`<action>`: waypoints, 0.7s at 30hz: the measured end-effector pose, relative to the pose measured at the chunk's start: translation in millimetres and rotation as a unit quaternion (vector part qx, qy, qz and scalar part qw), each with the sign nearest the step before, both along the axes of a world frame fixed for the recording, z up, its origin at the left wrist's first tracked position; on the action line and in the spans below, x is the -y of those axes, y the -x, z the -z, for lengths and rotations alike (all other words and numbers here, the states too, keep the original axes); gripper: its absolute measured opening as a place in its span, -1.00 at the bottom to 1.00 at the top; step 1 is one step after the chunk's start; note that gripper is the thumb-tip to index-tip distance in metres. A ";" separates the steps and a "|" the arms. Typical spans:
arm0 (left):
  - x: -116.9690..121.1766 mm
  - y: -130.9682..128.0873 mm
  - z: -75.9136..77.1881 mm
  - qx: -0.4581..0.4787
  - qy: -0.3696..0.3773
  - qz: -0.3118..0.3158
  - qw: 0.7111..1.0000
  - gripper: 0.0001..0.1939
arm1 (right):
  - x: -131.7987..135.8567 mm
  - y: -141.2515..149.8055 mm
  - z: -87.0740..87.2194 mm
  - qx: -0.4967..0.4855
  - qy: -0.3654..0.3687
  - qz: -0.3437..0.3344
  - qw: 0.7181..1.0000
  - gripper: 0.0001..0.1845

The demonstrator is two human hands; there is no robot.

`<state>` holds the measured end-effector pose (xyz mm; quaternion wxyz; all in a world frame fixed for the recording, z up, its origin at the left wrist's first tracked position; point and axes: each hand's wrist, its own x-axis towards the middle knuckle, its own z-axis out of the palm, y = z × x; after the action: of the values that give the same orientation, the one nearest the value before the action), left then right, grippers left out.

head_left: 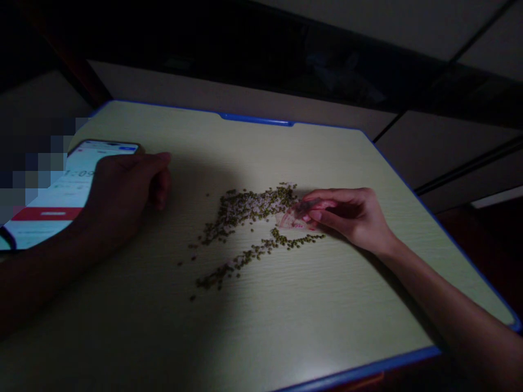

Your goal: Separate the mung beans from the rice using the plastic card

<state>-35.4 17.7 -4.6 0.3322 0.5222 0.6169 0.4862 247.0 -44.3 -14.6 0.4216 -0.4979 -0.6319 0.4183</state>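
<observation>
- In the head view, a pale wood-grain table (347, 316) with blue edging (257, 119) fills the middle of the scene
- Small green mung beans (281, 200) lie near the table's centre in two bands, with pale bits mixed among them
- The far band is the broader one, running from the left to the right hand; the near band (249, 256) is thin and slants from the near left up toward the right
- Between the bands is a strip of tabletop with a few loose beans, and several more lie scattered at the left ends
- The right hand (362, 218) is at the right end of the bands, thumb and fingers closed in a pinch on a see-through plastic piece (291, 219) with pink printing, which reaches left between the beans
- The left hand (126, 182) is well left of the beans, fingers loosely bent; its palm is hidden, so I cannot tell how far it is closed or whether it has hold of anything
- A smartphone (53, 188) with a lit screen and a red bar lies at the left, partly covered by the left hand and wrist
- Beyond the table's far edge are dark panels (245, 49)
</observation>
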 end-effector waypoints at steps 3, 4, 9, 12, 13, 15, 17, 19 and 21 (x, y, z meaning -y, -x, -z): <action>0.2 -0.4 0.6 -0.002 -0.001 0.000 1.000 -0.69 | 0.0 0.2 0.4 -0.004 -0.002 -0.001 1.000 -0.78; 0.2 -0.3 0.6 -0.006 0.000 -0.002 1.000 -0.69 | 0.1 0.3 0.7 -0.006 -0.003 -0.004 1.000 -0.78; -0.3 1.1 1.1 -0.006 0.000 0.003 1.000 -0.69 | 1.3 3.3 2.5 -0.020 0.009 -0.008 1.000 -0.78; -0.3 1.3 1.4 -0.001 0.000 0.000 1.000 -0.69 | 1.9 5.8 2.8 -0.021 0.016 -0.012 1.000 -0.76; -0.2 1.2 1.4 -0.005 0.000 0.000 1.000 -0.69 | 1.9 6.2 2.7 -0.019 0.017 -0.012 1.000 -0.76; 0.1 0.8 1.1 -0.008 -0.001 0.001 1.000 -0.69 | 1.7 6.2 2.0 -0.017 0.016 -0.007 1.000 -0.77; 0.3 0.3 0.4 -0.008 -0.001 0.005 1.000 -0.68 | 1.4 5.4 1.2 -0.019 0.013 0.002 1.000 -0.77; 0.5 0.1 -0.3 -0.004 -0.001 0.005 1.000 -0.68 | 1.2 4.5 0.6 -0.020 0.011 0.011 1.000 -0.78; 0.8 0.3 -0.7 -0.006 0.000 0.006 1.000 -0.67 | 1.1 4.0 0.3 -0.024 0.013 0.021 0.999 -0.78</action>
<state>-35.7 16.9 -3.8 0.3321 0.5287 0.6156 0.4809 243.0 -45.4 -14.9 0.4390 -0.5061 -0.6054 0.4298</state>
